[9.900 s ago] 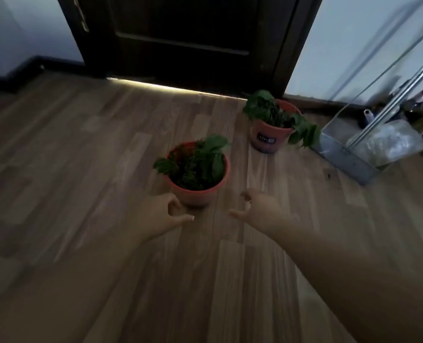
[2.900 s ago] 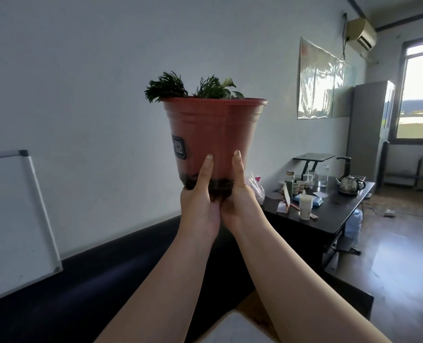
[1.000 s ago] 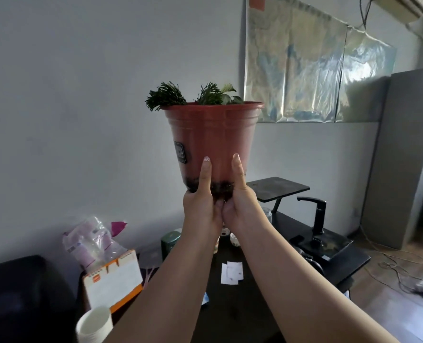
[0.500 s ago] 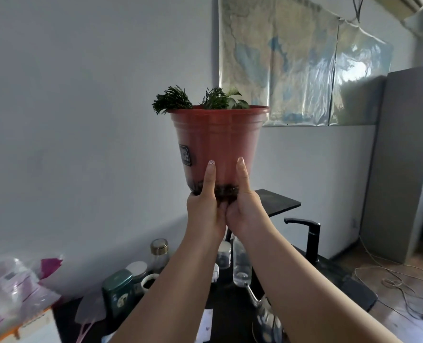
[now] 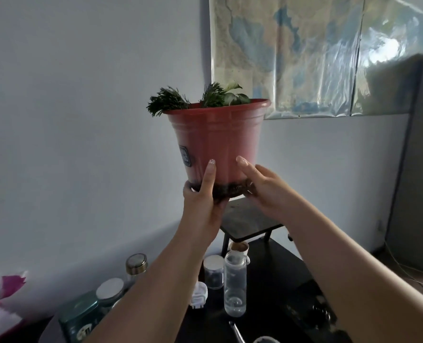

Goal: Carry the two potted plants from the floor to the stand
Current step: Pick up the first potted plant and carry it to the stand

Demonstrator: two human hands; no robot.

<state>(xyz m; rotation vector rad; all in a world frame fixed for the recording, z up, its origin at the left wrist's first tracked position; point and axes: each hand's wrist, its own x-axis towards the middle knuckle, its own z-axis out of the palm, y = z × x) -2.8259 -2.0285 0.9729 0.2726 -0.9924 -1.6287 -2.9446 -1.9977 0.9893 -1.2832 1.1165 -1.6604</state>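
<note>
A reddish-brown plastic pot (image 5: 216, 142) with a small green plant (image 5: 200, 99) hangs in the air at the frame's centre, upright, with soil stuck around its base. My left hand (image 5: 203, 196) cups it from below on the left, thumb up the side. My right hand (image 5: 262, 186) presses the lower right side of the pot. Directly under and behind the pot is the small black stand (image 5: 250, 221), a flat raised platform on thin legs. The pot's base hovers just above the stand's near corner. The second potted plant is out of view.
Under the stand a black desk (image 5: 279, 273) carries several jars (image 5: 136, 264), a clear bottle (image 5: 234, 283), a green tin (image 5: 80, 315) and a kettle part (image 5: 314, 308). A map (image 5: 316, 53) hangs on the wall. A grey cabinet (image 5: 418, 169) stands at the right.
I have moved closer to the stand and lowered the pot toward it. My right hand has slid from beside the left hand to the pot's right side.
</note>
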